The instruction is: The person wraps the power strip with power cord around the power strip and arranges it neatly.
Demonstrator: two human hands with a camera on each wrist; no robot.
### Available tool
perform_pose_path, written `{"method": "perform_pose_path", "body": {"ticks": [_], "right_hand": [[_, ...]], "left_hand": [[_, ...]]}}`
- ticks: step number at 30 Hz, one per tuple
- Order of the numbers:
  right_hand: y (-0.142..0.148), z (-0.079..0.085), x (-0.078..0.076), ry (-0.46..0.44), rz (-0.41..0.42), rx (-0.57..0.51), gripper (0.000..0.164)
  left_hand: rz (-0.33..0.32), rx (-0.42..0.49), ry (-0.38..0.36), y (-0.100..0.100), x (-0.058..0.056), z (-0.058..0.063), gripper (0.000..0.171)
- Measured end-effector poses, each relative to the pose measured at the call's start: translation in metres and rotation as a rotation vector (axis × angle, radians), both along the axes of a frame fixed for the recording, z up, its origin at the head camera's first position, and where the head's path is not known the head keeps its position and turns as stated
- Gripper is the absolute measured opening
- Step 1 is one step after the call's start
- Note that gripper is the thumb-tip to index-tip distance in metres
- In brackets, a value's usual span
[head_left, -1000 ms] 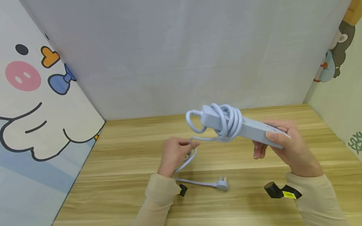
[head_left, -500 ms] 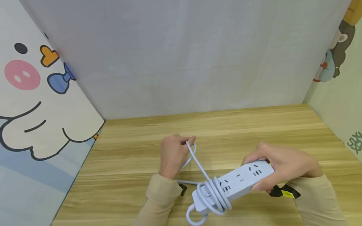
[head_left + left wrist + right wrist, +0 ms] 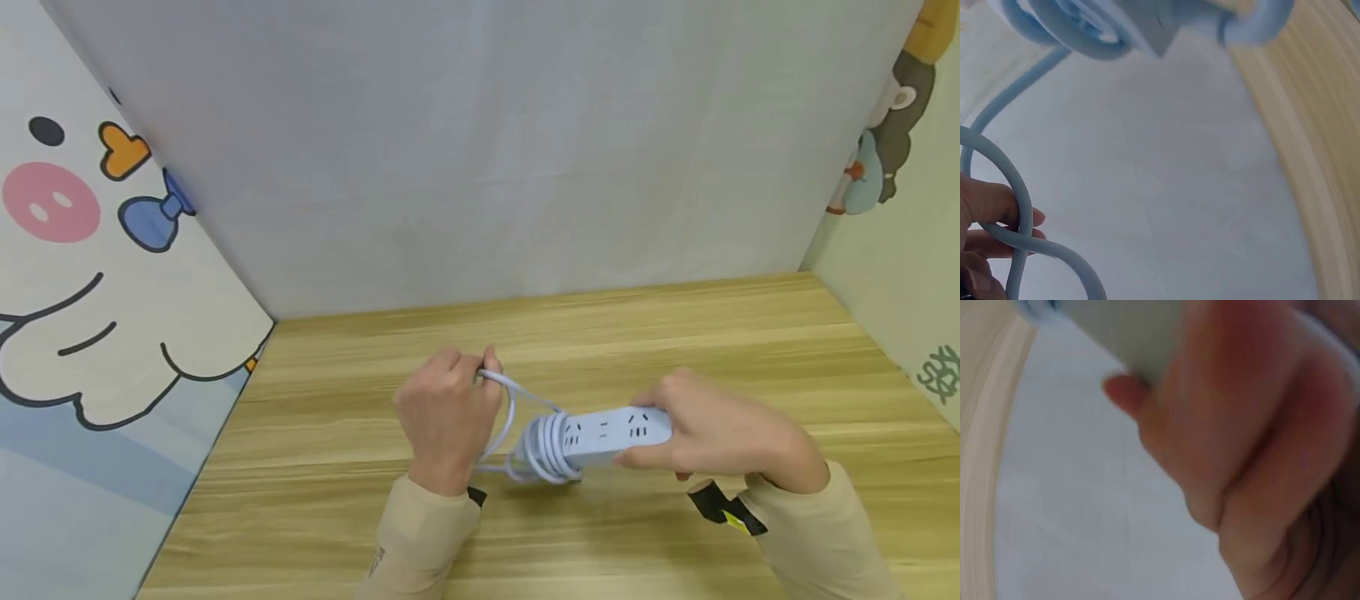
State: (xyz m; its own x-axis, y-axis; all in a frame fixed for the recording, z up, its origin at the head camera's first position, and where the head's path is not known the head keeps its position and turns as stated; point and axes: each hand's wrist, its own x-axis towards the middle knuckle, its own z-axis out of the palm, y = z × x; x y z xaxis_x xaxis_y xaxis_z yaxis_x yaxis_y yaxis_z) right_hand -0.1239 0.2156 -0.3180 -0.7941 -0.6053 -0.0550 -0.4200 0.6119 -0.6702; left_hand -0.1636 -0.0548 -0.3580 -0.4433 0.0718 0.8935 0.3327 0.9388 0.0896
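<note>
My left hand (image 3: 450,408) pinches the cord (image 3: 553,450), my right hand (image 3: 723,429) clamps the power strip (image 3: 611,433); side edges of the table (image 3: 315,467) well apart.

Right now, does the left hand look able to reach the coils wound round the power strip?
Probably yes: the right hand grips the other end of the power strip, leaving the coils uncovered, and only loose cord spans the gap. The left hand holds that cord, though.

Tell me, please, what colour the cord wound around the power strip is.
The cord looks pale bluish white, and it shows best in the head view.
</note>
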Motion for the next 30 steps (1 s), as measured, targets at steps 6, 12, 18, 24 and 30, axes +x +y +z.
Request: {"method": "perform_pose_path", "body": {"ticks": [6, 12, 18, 24, 30], "right_hand": [[-0.002, -0.005, -0.009, 0.350, -0.223, 0.063, 0.035], [-0.005, -0.011, -0.013, 0.595, -0.317, 0.034, 0.030], [0.000, -0.015, -0.019, 0.769, -0.357, -0.017, 0.035], [0.008, -0.014, -0.021, 0.821, -0.396, -0.052, 0.035], [0.008, -0.010, -0.019, 0.821, -0.403, -0.077, 0.033]], "left_hand": [[-0.032, -0.099, -0.027, 0.002, 0.009, 0.006, 0.016], [-0.178, -0.037, -0.176, 0.001, 0.011, 0.010, 0.013], [-0.420, 0.246, -0.619, -0.003, 0.009, 0.014, 0.027], [-0.654, 0.561, -0.840, -0.002, 0.007, 0.018, 0.022], [-0.728, 0.689, -0.811, -0.004, 0.006, 0.018, 0.019]]}}
